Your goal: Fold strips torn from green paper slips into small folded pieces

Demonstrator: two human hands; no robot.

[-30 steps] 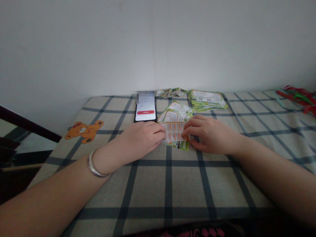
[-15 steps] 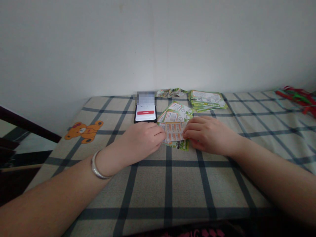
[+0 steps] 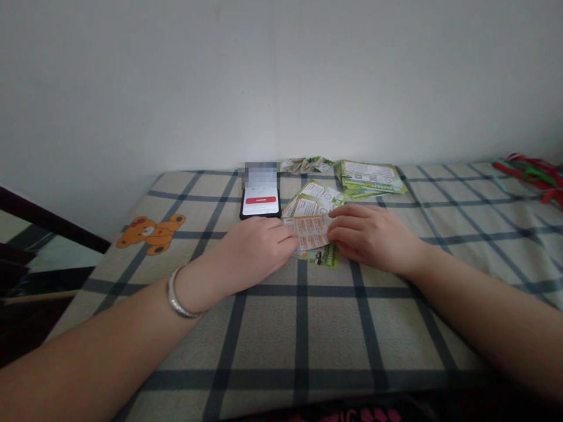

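Note:
Between my two hands is a printed paper card (image 3: pixel 311 232) with rows of orange blocks. My left hand (image 3: pixel 268 241), a silver bangle on its wrist, pinches the card's left edge with closed fingers. At the opposite edge, my right hand (image 3: pixel 372 237) has its fingers bent around the card's side; the thumb is mostly hidden. Beneath and behind the held card lie more green-and-white cards (image 3: pixel 315 196), fanned on the cloth. A smartphone (image 3: pixel 261 202) with a lit screen and a red button lies just beyond my left hand.
Against the wall sit a row of folded papers (image 3: pixel 307 164) and a stack of green cards (image 3: pixel 369 176). Red and green ribbon-like strips (image 3: pixel 534 176) lie far right. An orange bear picture (image 3: pixel 152 234) is on the checked tablecloth (image 3: pixel 268 340) at left. A dark chair (image 3: pixel 53 220) stands beside the table.
The card has tilted slightly, its right side raised, and my right fingers have shifted a little on its edge. My left hand keeps its grip. The other things look unmoved.

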